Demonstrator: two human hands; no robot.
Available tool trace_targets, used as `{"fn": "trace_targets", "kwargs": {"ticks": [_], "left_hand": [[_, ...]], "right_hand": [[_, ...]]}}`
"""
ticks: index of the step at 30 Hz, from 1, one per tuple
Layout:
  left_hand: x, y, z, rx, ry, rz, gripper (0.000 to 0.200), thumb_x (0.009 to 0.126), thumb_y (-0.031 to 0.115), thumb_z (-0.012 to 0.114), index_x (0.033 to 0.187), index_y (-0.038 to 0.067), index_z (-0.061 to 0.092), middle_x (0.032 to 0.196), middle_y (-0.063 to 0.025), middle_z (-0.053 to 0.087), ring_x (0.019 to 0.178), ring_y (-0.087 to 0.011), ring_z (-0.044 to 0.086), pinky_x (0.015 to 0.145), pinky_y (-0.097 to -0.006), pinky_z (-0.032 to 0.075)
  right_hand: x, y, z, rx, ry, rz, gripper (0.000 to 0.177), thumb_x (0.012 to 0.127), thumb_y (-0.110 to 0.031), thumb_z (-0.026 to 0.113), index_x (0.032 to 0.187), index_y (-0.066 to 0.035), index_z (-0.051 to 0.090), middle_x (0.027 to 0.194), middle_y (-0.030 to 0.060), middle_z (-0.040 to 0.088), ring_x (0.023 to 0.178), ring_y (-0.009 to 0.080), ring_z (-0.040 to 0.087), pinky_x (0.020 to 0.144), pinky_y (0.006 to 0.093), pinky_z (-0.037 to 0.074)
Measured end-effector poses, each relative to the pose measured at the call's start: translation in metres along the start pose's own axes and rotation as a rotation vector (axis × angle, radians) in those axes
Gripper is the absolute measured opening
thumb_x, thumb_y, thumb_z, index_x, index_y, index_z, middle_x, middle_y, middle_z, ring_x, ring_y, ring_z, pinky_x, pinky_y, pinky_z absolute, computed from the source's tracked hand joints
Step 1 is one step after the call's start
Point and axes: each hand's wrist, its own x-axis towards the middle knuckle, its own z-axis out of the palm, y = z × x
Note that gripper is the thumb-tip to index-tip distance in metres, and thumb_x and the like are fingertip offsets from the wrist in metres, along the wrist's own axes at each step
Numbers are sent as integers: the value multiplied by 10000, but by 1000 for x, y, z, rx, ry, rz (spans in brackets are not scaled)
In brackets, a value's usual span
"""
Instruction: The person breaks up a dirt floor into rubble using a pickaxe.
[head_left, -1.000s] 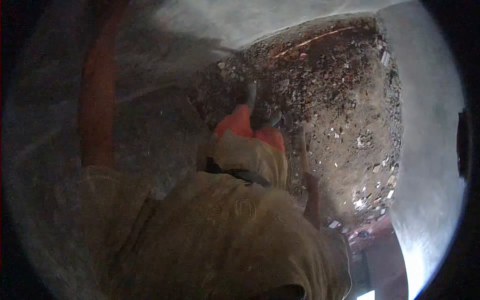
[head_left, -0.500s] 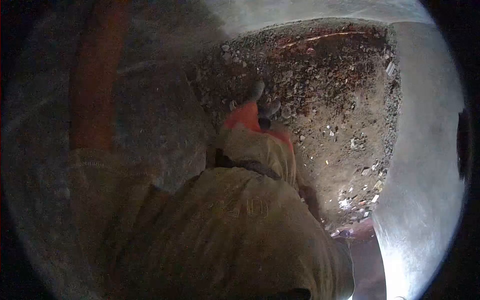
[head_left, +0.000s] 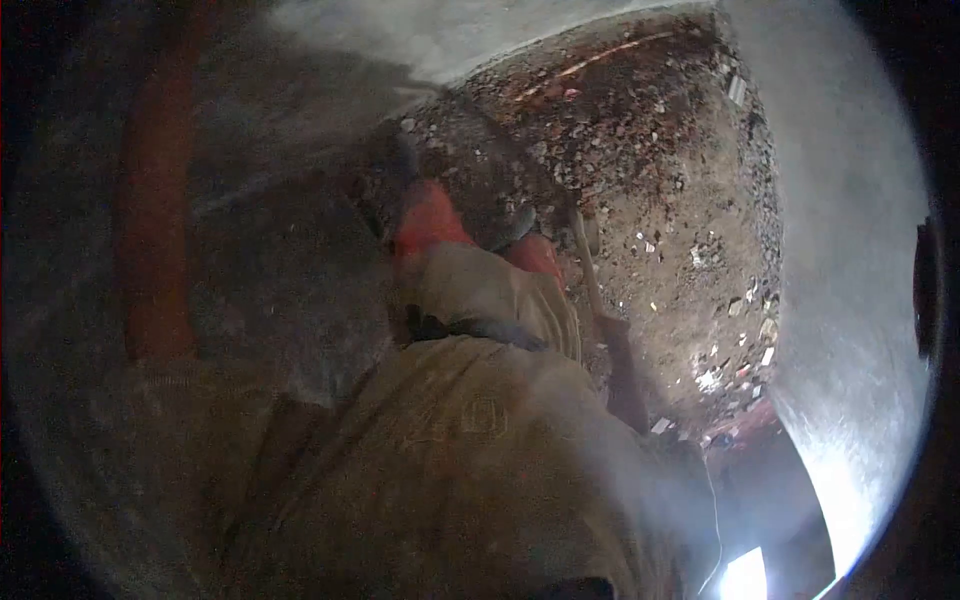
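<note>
My right hand [head_left: 612,328] is low beside my hip, dim and partly blurred. It appears closed around a pale wooden handle [head_left: 586,258], which slants away toward the rubble near my feet. Whatever is at the handle's far end is lost in the dark, so the kind of tool cannot be told. On the left, my bare left arm stretches up past the top of the view, and its hand is out of sight. My olive shirt [head_left: 470,450] and my legs fill the middle.
Loose rubble and dirt [head_left: 660,170] cover the floor, with pale scraps [head_left: 708,380] scattered on the right. Smooth grey walls [head_left: 840,250] curve along the right and top. A bright opening [head_left: 743,575] shines at the bottom right. A dark grey surface [head_left: 280,250] lies to the left.
The view has shifted and turned a little. My legs are spread differently, with one foot farther left. The wooden handle and my right forearm now show more plainly.
</note>
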Motion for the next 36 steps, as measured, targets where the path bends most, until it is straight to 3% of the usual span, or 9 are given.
{"fn": "trace_targets", "kwargs": {"ticks": [2, 8, 16, 18, 20, 22, 28, 33, 36], "left_hand": [[8, 9, -9, 50, 7, 32, 209, 600, 115, 582, 800, 77, 532, 960, -109, 492, 933, -299, 436, 788, -450, 339], [-6, -11, 9, 279, -70, 135, 216, 633, 157, 578, 837, 106, 528, 973, -94, 493, 948, -274, 432, 818, -458, 310], [-12, -7, 6, 347, -109, 80, 255, 646, 182, 574, 894, 145, 521, 988, -95, 484, 965, -284, 413, 851, -460, 277], [-19, -10, 12, 369, -123, 72, 266, 650, 188, 573, 908, 155, 520, 992, -95, 482, 969, -287, 409, 860, -460, 269], [-20, 0, 16, 212, -89, -101, 277, 655, 207, 572, 924, 168, 518, 1000, -100, 478, 978, -290, 399, 878, -456, 249], [-30, -18, 33, 119, -97, -49, 283, 654, 239, 570, 921, 158, 525, 953, -91, 499, 913, -278, 432, 828, -433, 286], [-32, -50, 62, -13, -131, 145, 354, 650, 389, 553, 897, 135, 559, 751, -54, 582, 652, -227, 565, 619, -352, 431], [-23, -43, 45, 116, -92, 192, 301, 641, 429, 538, 816, 191, 594, 694, -48, 584, 662, -233, 560, 625, -370, 427], [-21, -31, 30, 197, -1, 166, 242, 632, 415, 547, 756, 216, 606, 718, -30, 583, 678, -221, 552, 625, -383, 421]], "right_hand": [[46, 28, 15, 248, 49, -55, 266, 697, -348, 531, 704, -87, 576, 554, 29, 521, 469, 112, 488, 419, 293, 372], [28, -72, 26, -757, 292, -456, 357, 676, -433, 530, 577, -92, 562, 465, 41, 500, 395, 124, 456, 385, 313, 353], [52, -78, 13, -691, 200, -310, 304, 695, -407, 484, 566, -152, 585, 456, 41, 503, 405, 183, 495, 383, 328, 359], [60, -88, 7, -1362, 151, -451, 291, 724, -373, 442, 585, -167, 593, 476, 32, 521, 426, 192, 502, 412, 337, 369], [11, -147, 6, -938, 109, -289, 301, 662, -294, 565, 544, -18, 549, 483, 62, 502, 405, 109, 457, 406, 291, 399], [39, -125, 9, -1214, 435, -628, 316, 707, -379, 444, 538, -141, 564, 488, 36, 529, 441, 193, 516, 445, 336, 383], [-5, -154, 60, -749, 373, -206, 354, 686, -414, 482, 567, -92, 569, 518, 72, 544, 472, 208, 539, 466, 342, 411], [-57, -102, 153, -532, 912, -99, 404, 669, -444, 514, 592, -52, 573, 543, 102, 556, 499, 220, 558, 483, 347, 434], [-82, -91, 149, -548, 384, 238, 386, 678, -432, 512, 719, -56, 591, 681, 126, 582, 615, 230, 576, 555, 347, 442]]}}
